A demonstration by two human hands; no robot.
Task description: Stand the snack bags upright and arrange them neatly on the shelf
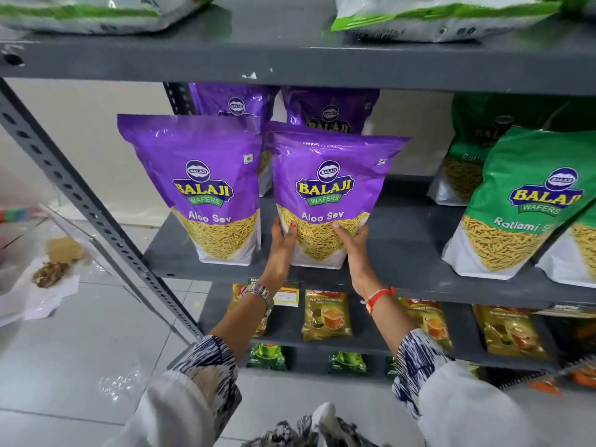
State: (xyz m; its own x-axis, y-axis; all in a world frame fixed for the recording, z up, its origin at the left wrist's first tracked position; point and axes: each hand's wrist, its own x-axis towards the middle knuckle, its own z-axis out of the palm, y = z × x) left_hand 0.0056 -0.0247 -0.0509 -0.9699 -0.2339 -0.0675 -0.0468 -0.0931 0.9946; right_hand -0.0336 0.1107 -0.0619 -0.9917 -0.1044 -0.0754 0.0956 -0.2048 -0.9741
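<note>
A purple Aloo Sev bag [325, 188] stands upright on the grey shelf [403, 256], near its front edge. My left hand [282, 250] grips its lower left side and my right hand [353, 245] grips its lower right side. A second purple Aloo Sev bag [196, 188] stands upright just to its left, almost touching it. Two more purple bags [329, 108] stand behind them, partly hidden. Green Ratlami Sev bags [522, 204] stand at the right of the same shelf, leaning slightly.
The shelf above [290, 59] carries white-and-green bags lying flat. Lower shelves hold gold tea packets [326, 314] and small green packets [269, 356]. A perforated grey upright [84, 201] slants at the left. Paper and scraps [51, 272] lie on the tiled floor.
</note>
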